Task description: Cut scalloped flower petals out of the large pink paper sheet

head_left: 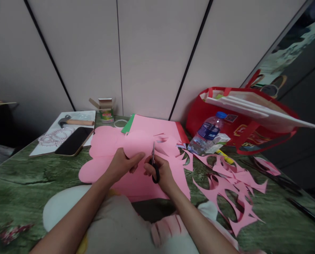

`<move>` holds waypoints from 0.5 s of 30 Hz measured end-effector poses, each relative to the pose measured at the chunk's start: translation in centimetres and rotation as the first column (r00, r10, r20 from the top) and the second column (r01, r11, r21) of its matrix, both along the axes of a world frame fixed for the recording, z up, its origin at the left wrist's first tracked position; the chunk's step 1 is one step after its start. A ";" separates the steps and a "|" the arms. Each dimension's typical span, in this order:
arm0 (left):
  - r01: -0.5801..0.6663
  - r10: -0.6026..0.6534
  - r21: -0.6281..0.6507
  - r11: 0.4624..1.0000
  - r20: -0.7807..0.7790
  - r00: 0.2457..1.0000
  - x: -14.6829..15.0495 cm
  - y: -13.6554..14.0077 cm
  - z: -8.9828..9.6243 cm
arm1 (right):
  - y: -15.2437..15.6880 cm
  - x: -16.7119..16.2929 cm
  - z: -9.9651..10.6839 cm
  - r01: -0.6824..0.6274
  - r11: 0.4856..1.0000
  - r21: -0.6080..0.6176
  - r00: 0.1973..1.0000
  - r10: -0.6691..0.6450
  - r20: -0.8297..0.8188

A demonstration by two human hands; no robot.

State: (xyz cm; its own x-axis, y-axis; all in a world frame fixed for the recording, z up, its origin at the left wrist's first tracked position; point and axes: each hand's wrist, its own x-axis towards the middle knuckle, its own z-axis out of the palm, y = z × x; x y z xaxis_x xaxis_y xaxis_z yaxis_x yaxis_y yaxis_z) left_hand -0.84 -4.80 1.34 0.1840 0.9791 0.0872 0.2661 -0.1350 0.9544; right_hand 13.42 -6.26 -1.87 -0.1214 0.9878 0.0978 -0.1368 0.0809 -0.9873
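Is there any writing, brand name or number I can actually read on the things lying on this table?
None reads clearly.
Small green and red box: a red label band with light print, too blurred to read.
Water bottle: blue label with white print, too small to read.
Red bag: gold lettering or emblem on its side, partly hidden by a strap, unreadable.
Phone: screen dark, no text.

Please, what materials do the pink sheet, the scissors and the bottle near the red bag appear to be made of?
The pink sheet looks like matte paper or thin card: flat, with clean cut edges. The scissors in the right hand seem to have shiny metal blades and black, probably plastic, handles. The bottle appears to be clear plastic with a blue cap.
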 end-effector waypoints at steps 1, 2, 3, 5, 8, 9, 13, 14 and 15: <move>0.001 -0.001 0.001 1.000 0.003 1.000 0.0 0.0 0.0 | 0.0 0.0 -0.1 -0.001 1.000 0.001 1.000 0.001 -0.002; 0.001 -0.001 0.003 1.000 0.005 1.000 0.0 0.0 -0.1 | 0.0 0.0 -0.1 0.000 1.000 0.002 1.000 0.000 -0.004; 0.000 0.000 0.003 1.000 0.005 1.000 0.0 0.0 -0.1 | 0.1 0.0 -0.2 0.001 1.000 0.003 1.000 -0.001 -0.006; -0.008 0.008 0.001 1.000 0.002 1.000 0.0 0.0 -0.1 | 0.2 0.0 -0.4 0.003 1.000 0.005 1.000 -0.003 -0.012; -0.021 0.021 -0.002 1.000 -0.006 1.000 0.0 0.0 0.0 | 0.2 0.0 -0.6 -0.002 1.000 0.009 1.000 0.003 -0.015; -0.023 0.023 -0.003 1.000 -0.005 1.000 0.0 0.0 0.0 | 0.2 0.0 -0.6 -0.006 1.000 0.011 1.000 0.006 -0.014; -0.027 0.027 -0.006 1.000 -0.006 1.000 0.0 0.0 0.1 | 0.1 0.1 -0.5 -0.011 1.000 0.012 1.000 0.011 -0.014; -0.026 0.026 -0.006 1.000 -0.006 1.000 -0.1 0.0 0.1 | 0.1 0.1 -0.5 -0.010 1.000 0.011 1.000 0.010 -0.015; -0.026 0.026 -0.005 1.000 -0.006 1.000 -0.1 0.0 0.1 | 0.1 0.1 -0.5 -0.009 1.000 0.011 1.000 0.009 -0.016</move>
